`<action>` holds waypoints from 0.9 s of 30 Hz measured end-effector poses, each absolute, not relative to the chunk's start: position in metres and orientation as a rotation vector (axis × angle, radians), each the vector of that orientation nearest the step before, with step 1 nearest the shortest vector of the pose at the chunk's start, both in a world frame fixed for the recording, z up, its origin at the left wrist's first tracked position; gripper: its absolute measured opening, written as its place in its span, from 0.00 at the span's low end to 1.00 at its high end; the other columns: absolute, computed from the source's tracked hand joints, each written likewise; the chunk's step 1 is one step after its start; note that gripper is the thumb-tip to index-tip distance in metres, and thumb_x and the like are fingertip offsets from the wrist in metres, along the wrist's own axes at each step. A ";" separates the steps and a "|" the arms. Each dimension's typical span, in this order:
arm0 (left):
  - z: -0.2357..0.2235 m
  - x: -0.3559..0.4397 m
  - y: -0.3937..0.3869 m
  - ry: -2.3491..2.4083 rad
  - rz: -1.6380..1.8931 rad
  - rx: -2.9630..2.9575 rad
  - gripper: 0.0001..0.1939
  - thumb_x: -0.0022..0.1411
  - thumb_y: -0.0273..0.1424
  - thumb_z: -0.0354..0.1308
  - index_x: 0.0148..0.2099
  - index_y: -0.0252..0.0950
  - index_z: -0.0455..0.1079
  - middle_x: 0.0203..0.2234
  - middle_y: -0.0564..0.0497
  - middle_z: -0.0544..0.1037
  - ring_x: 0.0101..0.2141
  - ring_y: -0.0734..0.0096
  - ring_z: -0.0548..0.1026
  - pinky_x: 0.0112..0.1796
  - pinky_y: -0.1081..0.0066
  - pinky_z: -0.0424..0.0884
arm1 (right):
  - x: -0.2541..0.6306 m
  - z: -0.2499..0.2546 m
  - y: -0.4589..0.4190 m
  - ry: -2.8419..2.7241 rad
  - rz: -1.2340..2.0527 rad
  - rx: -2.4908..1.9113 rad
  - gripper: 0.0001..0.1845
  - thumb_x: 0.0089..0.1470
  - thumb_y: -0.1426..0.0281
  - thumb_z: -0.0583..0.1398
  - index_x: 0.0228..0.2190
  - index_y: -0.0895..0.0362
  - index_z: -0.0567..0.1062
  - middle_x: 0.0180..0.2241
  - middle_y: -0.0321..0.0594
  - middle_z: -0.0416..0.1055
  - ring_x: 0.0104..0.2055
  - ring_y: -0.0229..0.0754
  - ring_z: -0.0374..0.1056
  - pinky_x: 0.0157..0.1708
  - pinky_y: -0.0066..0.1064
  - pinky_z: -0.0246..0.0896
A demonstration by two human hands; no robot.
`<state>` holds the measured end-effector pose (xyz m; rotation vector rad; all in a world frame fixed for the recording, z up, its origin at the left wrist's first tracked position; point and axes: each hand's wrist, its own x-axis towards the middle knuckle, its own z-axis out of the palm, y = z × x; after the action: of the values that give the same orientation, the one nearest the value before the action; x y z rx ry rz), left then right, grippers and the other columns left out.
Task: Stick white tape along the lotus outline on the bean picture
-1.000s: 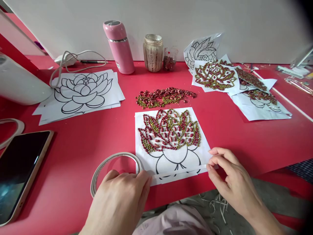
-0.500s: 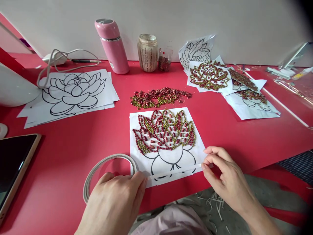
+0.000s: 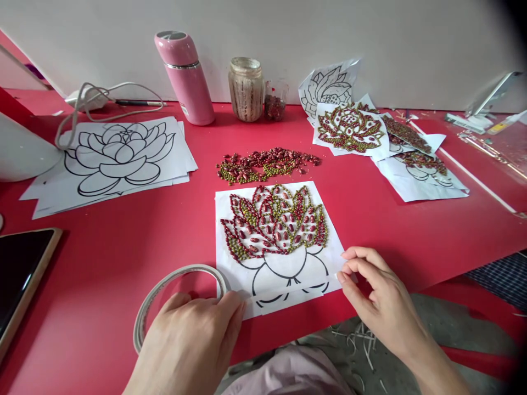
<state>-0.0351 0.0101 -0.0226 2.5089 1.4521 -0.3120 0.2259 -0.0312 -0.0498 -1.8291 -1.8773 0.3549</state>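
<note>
A sheet of paper [image 3: 333, 241] with a printed lotus outline lies in front of me. Red and green beans [image 3: 284, 219] cover the flower's upper petals; the lower petals are bare line drawing. My left hand [image 3: 185, 340] is closed on a roll of tape [image 3: 193, 267] at the sheet's lower left. From it a narrow, pale strip of tape [image 3: 292, 289] runs taut across the sheet's lower part. My right hand [image 3: 382, 302] pinches the strip's far end by the sheet's right edge. Whether the strip touches the paper, I cannot tell.
Loose beans [image 3: 267, 164] lie behind the sheet. Lotus printouts [image 3: 119, 153] are stacked left, near a phone [image 3: 24, 274]. A pink flask [image 3: 187, 82], a jar [image 3: 246, 90] and a small cup of beans [image 3: 275, 101] stand at the back. Bean-covered sheets [image 3: 354, 129] overlap at right.
The view has shifted slightly. The tape roll has tipped a little lower on the left; both hands keep their hold, and the strip stays stretched between them.
</note>
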 end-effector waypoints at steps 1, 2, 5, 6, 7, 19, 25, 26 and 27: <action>-0.023 -0.035 0.010 1.455 -0.300 2.512 0.17 0.61 0.35 0.40 0.23 0.41 0.63 0.15 0.55 0.70 0.20 0.67 0.69 0.23 0.70 0.54 | 0.226 -0.049 -0.032 -1.877 0.367 -1.834 0.07 0.55 0.69 0.52 0.26 0.56 0.66 0.37 0.44 0.62 0.38 0.41 0.64 0.33 0.30 0.65; -0.023 -0.035 0.010 1.455 -0.293 2.514 0.17 0.61 0.35 0.40 0.23 0.41 0.63 0.15 0.55 0.70 0.19 0.68 0.69 0.23 0.70 0.54 | 0.226 -0.049 -0.032 -1.879 0.368 -1.833 0.07 0.55 0.69 0.52 0.26 0.56 0.66 0.37 0.44 0.62 0.39 0.42 0.64 0.34 0.31 0.65; -0.023 -0.035 0.010 1.445 -0.286 2.525 0.17 0.61 0.35 0.40 0.23 0.41 0.63 0.14 0.55 0.69 0.19 0.68 0.68 0.23 0.70 0.54 | 0.225 -0.050 -0.032 -1.884 0.337 -1.820 0.06 0.55 0.68 0.52 0.27 0.56 0.65 0.36 0.44 0.62 0.41 0.43 0.63 0.34 0.31 0.64; -0.023 -0.036 0.010 1.439 -0.291 2.524 0.17 0.61 0.35 0.40 0.23 0.41 0.63 0.14 0.55 0.69 0.19 0.68 0.68 0.23 0.69 0.54 | 0.225 -0.051 -0.032 -1.884 0.327 -1.817 0.06 0.55 0.68 0.53 0.27 0.56 0.65 0.36 0.44 0.61 0.41 0.44 0.63 0.34 0.31 0.64; -0.022 -0.036 0.010 1.437 -0.298 2.521 0.17 0.61 0.35 0.40 0.23 0.41 0.63 0.14 0.55 0.69 0.19 0.67 0.68 0.23 0.69 0.54 | 0.225 -0.052 -0.032 -1.883 0.323 -1.816 0.06 0.54 0.68 0.53 0.27 0.56 0.65 0.36 0.44 0.61 0.42 0.44 0.63 0.34 0.31 0.64; -0.025 -0.036 0.009 1.465 -0.276 2.509 0.18 0.62 0.35 0.39 0.23 0.41 0.62 0.15 0.54 0.69 0.20 0.66 0.68 0.24 0.69 0.54 | 0.228 -0.048 -0.034 -1.799 0.496 -1.805 0.09 0.58 0.67 0.50 0.27 0.55 0.62 0.38 0.43 0.61 0.44 0.42 0.61 0.40 0.31 0.62; -0.026 -0.038 0.009 1.447 -0.254 2.486 0.18 0.62 0.35 0.38 0.24 0.41 0.62 0.16 0.54 0.70 0.20 0.66 0.69 0.24 0.69 0.54 | 0.230 -0.050 -0.034 -1.801 0.464 -1.796 0.07 0.58 0.67 0.51 0.28 0.55 0.64 0.39 0.43 0.61 0.45 0.42 0.61 0.39 0.30 0.62; -0.026 -0.038 0.009 1.451 -0.258 2.480 0.18 0.62 0.35 0.38 0.24 0.41 0.62 0.16 0.54 0.70 0.20 0.66 0.69 0.24 0.69 0.54 | 0.229 -0.051 -0.034 -1.812 0.461 -1.802 0.06 0.57 0.67 0.52 0.29 0.55 0.64 0.40 0.44 0.60 0.45 0.42 0.61 0.37 0.29 0.63; -0.027 -0.038 0.010 1.451 -0.273 2.468 0.18 0.62 0.35 0.38 0.24 0.41 0.62 0.16 0.54 0.70 0.20 0.65 0.69 0.24 0.69 0.54 | 0.228 -0.052 -0.034 -1.820 0.454 -1.811 0.06 0.56 0.67 0.52 0.29 0.55 0.65 0.40 0.44 0.60 0.45 0.43 0.61 0.35 0.29 0.64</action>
<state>-0.0377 0.0098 -0.0268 2.4680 1.4514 -0.2730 0.2276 -0.0345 -0.0517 -1.8109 -1.8200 0.4540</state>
